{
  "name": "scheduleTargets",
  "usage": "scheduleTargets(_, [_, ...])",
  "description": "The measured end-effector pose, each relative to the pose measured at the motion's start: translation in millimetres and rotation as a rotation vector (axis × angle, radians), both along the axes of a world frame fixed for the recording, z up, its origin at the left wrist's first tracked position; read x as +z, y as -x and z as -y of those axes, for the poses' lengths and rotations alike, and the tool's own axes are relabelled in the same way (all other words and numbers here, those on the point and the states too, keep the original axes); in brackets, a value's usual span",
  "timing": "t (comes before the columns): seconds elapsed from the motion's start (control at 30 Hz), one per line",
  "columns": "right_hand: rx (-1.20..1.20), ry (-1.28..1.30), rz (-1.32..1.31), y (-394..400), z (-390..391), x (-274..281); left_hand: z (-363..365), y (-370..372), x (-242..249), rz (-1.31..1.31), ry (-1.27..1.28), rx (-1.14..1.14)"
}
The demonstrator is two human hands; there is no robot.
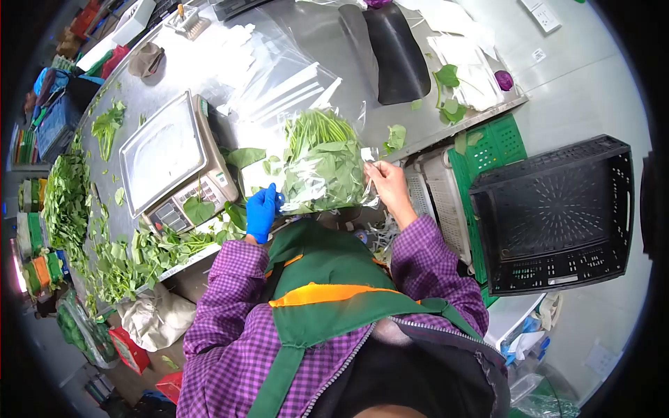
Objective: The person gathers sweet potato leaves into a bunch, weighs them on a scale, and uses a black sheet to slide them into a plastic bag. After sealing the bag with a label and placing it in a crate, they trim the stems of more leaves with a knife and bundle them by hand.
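Observation:
A clear plastic bag of leafy greens point(324, 164) lies at the front edge of the metal table, stems pointing away from me and leaves nearer. My left hand point(262, 211), in a blue glove, pinches the bag's lower left corner. At the bag's right edge, my bare right hand point(390, 187) grips the plastic between thumb and fingers. Left of the bag stands a weighing scale point(167, 157) with a flat tray and a keypad, loose leaves lying over its front.
Heaped greens point(66, 195) lie along the table's left side. Flat plastic bags point(279, 87) and a black sheet point(396, 59) are at the back. A black crate point(557, 209) stands right, beside a green crate point(498, 146). A white sack point(157, 317) sits below left.

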State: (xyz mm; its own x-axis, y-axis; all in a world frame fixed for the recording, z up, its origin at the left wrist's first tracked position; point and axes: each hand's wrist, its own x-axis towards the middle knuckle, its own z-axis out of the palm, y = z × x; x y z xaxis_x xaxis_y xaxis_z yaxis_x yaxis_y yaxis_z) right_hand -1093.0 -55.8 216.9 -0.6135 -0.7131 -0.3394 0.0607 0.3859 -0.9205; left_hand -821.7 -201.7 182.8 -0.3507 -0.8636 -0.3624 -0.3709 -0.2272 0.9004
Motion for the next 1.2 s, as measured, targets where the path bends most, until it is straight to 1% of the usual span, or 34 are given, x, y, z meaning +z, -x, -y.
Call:
scheduleTargets(0.03, [0.0, 0.001, 0.003, 0, 0, -10, 1, -4, -4, 0.026, -0.015, -0.032])
scheduleTargets(0.07, [-0.001, -0.056, 0.065, 2, -1, -17, 4, -5, -7, 0.056, -0.135, 0.002])
scheduleTargets(0.1, [0.001, -0.114, 0.123, 6, -2, -26, 6, -3, 0, 0.055, -0.134, 0.006])
scheduleTargets(0.13, [0.04, -0.2, 0.052, 11, -6, -37, 6, -5, 7, 0.148, -0.045, -0.004])
scheduleTargets(0.17, [0.046, -0.206, 0.052, 7, -7, -32, 5, -5, 15, 0.241, 0.042, -0.014])
scheduleTargets(0.2, [-0.064, -0.091, -0.174, -1, -6, -17, 5, -8, 24, 0.286, 0.214, 0.009])
scheduleTargets(0.23, [-0.176, 0.028, -0.399, -7, -6, 1, 4, -9, 34, 0.285, 0.217, 0.01])
scheduleTargets(0.27, [-0.029, 0.061, -0.491, -5, -10, 29, 0, -4, 57, 0.207, 0.492, -0.099])
scheduleTargets(0.3, [-0.022, 0.061, -0.487, -5, -13, 47, -5, -3, 72, 0.128, 0.761, -0.206])
scheduleTargets(0.33, [0.248, 0.118, -0.706, -5, -15, 60, -6, -4, 75, 0.132, 0.761, -0.2])
scheduleTargets(0.37, [0.519, 0.18, -0.923, -6, -16, 67, -7, -4, 78, 0.204, 0.758, -0.409])
scheduleTargets(0.4, [0.667, 0.142, -0.885, -8, -18, 60, -6, -4, 80, 0.273, 0.752, -0.62])
scheduleTargets(0.43, [0.744, 0.125, -0.93, -11, -21, 50, -3, -7, 67, 0.271, 0.76, -0.619])
scheduleTargets(0.47, [0.738, 0.131, -0.97, -10, -24, 33, 0, -14, 41, 0.332, 0.793, -0.639])
scheduleTargets(0.5, [0.73, 0.135, -1.01, -9, -25, 24, 5, -16, 34, 0.393, 0.826, -0.658])
scheduleTargets(0.53, [0.724, 0.137, -1.016, -4, -23, 18, 11, -20, 27, 0.378, 0.869, -0.686])
scheduleTargets(0.57, [0.645, 0.252, -1.069, 4, -16, 16, 17, -16, 36, 0.378, 0.872, -0.687])
scheduleTargets(0.6, [0.561, 0.365, -1.118, 10, -9, 15, 29, -7, 57, 0.275, 0.977, -0.673])
scheduleTargets(0.63, [0.395, 0.437, -1.066, 11, 8, 46, 45, 5, 82, 0.166, 1.085, -0.658])
scheduleTargets(0.7, [0.096, 0.489, -0.845, 22, 28, 84, 78, 31, 136, -0.016, 1.033, -0.461])
scheduleTargets(0.73, [0.088, 0.488, -0.852, 25, 36, 109, 86, 38, 163, -0.18, 0.743, -0.457])
scheduleTargets(0.77, [-0.005, 0.462, -0.627, 27, 43, 135, 91, 43, 179, -0.336, 0.451, -0.452])
scheduleTargets(0.8, [-0.097, 0.439, -0.402, 30, 50, 150, 90, 44, 177, -0.606, -0.081, -0.459])
scheduleTargets(0.83, [-0.12, 0.535, -0.176, 34, 57, 154, 75, 56, 169, -0.661, -0.201, -0.439])
scheduleTargets(0.9, [-0.104, 0.469, 0.104, 55, 50, 132, 55, 53, 125, -0.739, -0.562, -0.49])
scheduleTargets(0.93, [-0.128, 0.474, 0.094, 57, 42, 130, 35, 59, 126, -0.711, -0.552, -0.425])
scheduleTargets(0.97, [-0.204, 0.457, 0.253, 58, 33, 129, 16, 68, 125, -0.682, -0.546, -0.355])
scheduleTargets(1.0, [-0.274, 0.436, 0.413, 59, 23, 127, 7, 75, 113, -0.794, -0.675, -0.316])
scheduleTargets(1.03, [-0.287, 0.435, 0.405, 61, 11, 121, 2, 79, 106, -0.794, -0.684, -0.327])
scheduleTargets(1.1, [-0.318, 0.484, 0.472, 66, -18, 103, -5, 88, 107, -0.824, -0.699, -0.353])
scheduleTargets(1.13, [-0.306, 0.457, 0.442, 66, -36, 93, -11, 91, 111, -0.823, -0.654, -0.344])
scheduleTargets(1.2, [-0.302, 0.491, 0.448, 52, -73, 78, -17, 97, 117, -0.809, -0.619, -0.334])
